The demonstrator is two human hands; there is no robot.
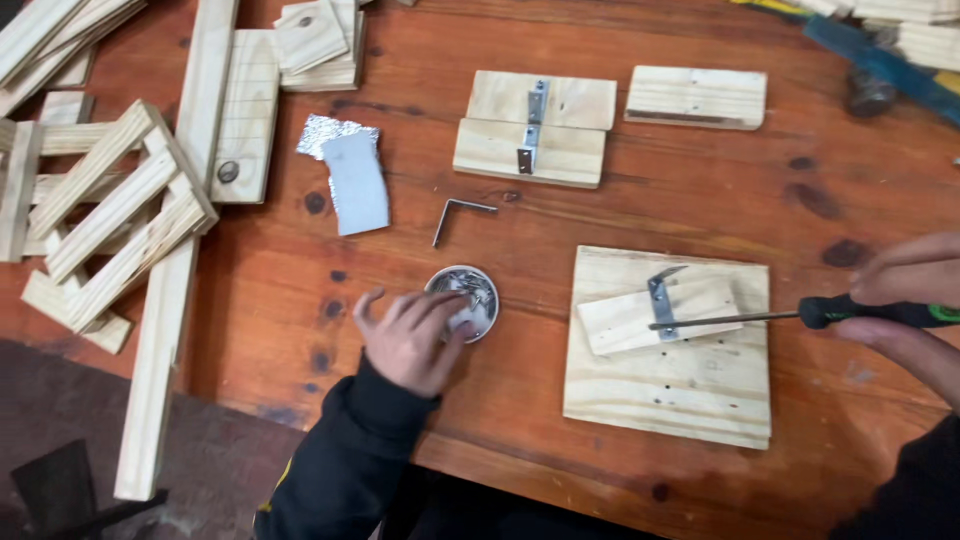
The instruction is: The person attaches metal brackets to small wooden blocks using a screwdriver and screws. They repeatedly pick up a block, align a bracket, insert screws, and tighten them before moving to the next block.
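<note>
our left hand (410,335) reaches palm-down, fingers spread over the round tin of screws (466,300); our right hand (905,300) pinches the screwdriver (790,318), tip on the metal bracket (660,300).

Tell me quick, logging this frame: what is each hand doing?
Left hand: open, fingers reaching into the small round tin of screws.
Right hand: closed around the screwdriver.
</note>
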